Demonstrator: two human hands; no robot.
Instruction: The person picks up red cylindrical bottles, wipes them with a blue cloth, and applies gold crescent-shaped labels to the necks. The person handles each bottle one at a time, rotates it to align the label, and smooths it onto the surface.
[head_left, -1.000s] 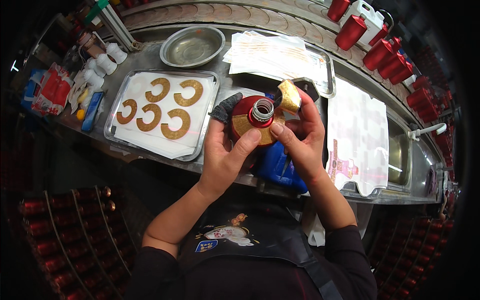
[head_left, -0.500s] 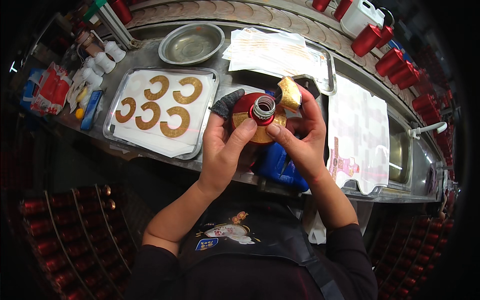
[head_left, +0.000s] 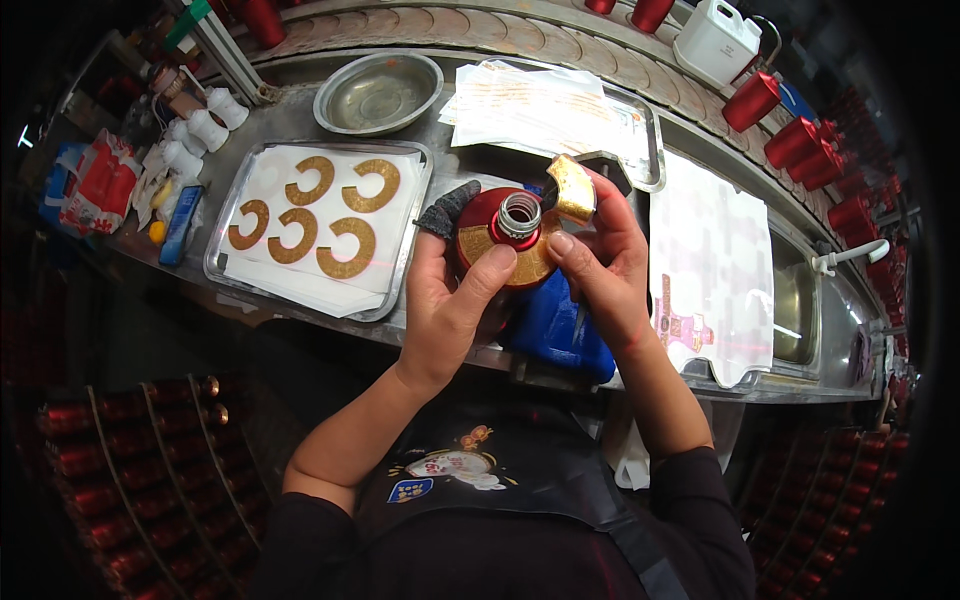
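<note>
A red bottle [head_left: 484, 206] with a bare threaded metallic neck stands upright between my hands. My left hand [head_left: 440, 310] is closed round its left side, its thumb pressed on the front of the shoulder; a dark cloth cover wraps one left fingertip. A curved gold label [head_left: 572, 192] lies round the front of the shoulder, and its right end rises free of the bottle. My right hand [head_left: 618, 268] holds that raised end with its fingers, while its thumb presses on the label near the neck. The lower part of the bottle is hidden.
Left is a metal tray [head_left: 212, 250] with several C-shaped gold labels [head_left: 345, 248] on white sheets. Behind stand a metal bowl [head_left: 378, 92] and a paper stack [head_left: 530, 105]. A blue container [head_left: 565, 335] sits below my hands. Red bottles [head_left: 752, 100] stand on a conveyor [head_left: 480, 35].
My right thumb has slid rightward and up along the label, round the neck. Red bottles on the conveyor have shifted to the right. My left hand keeps its hold.
</note>
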